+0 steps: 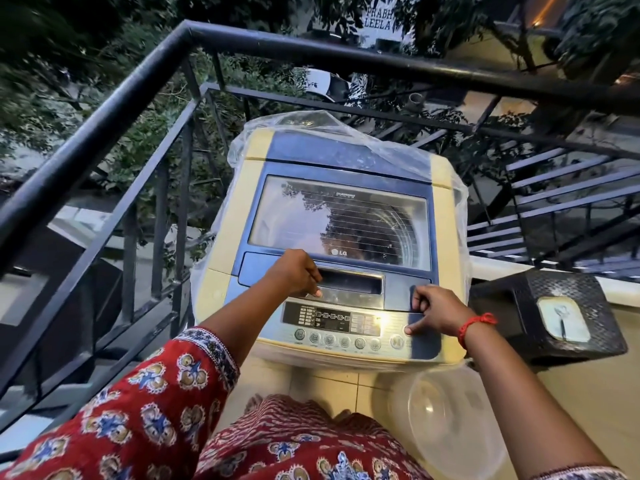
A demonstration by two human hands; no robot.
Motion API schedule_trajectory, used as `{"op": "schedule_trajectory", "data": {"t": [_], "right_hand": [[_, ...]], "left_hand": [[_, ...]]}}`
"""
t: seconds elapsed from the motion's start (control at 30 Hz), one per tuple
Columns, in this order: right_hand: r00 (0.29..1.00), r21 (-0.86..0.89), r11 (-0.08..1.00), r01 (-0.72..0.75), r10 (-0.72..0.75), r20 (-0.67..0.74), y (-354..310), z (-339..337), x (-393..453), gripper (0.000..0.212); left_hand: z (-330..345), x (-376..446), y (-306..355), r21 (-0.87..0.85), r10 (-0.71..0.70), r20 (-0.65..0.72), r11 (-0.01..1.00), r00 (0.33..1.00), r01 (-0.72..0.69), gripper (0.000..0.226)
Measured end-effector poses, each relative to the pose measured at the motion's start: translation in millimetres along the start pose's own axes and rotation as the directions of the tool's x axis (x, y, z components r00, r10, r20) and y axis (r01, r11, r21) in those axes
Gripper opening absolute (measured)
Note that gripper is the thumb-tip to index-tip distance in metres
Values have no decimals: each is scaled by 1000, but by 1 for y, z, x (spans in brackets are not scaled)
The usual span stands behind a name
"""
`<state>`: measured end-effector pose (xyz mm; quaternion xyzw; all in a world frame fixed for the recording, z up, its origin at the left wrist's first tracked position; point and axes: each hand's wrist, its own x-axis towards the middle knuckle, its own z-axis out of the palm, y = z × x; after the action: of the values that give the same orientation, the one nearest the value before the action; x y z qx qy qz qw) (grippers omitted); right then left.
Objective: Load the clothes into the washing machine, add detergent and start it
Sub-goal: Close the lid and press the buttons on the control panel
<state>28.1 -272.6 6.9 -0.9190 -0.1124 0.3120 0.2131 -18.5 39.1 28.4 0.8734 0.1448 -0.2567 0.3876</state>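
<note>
– Any writing you can read?
– "LG" (339,252), with its round logo, on the glass lid (341,220) of the washer (221,244), at the lid's near edge, middle
– Anything more on the lid?
– A small dark line of print (345,194) near its far edge, too small to read
– And the control panel (346,327)?
– Symbols on the dark display and tiny labels under the buttons along the washer's near edge, none legible
– Beyond the washer?
– A white sign (379,20) at the top of the view past the railing (104,109): "PRABH" above "LEELA", the first line cut by leaves
</note>
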Motion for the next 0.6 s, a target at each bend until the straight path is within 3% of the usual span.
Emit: {"op": "schedule_trajectory", "data": {"t": [0.43, 0.6], "right_hand": [[999, 69, 997, 42, -40, -34, 2, 1, -16, 46], [999, 65, 997, 31, -29, -29, 1, 3, -20, 55]], "left_hand": [[-1, -10, 6, -5, -17, 3, 1000, 1000, 17, 28], [1, -12, 5, -3, -16, -10, 1000, 1000, 16, 28]]}}
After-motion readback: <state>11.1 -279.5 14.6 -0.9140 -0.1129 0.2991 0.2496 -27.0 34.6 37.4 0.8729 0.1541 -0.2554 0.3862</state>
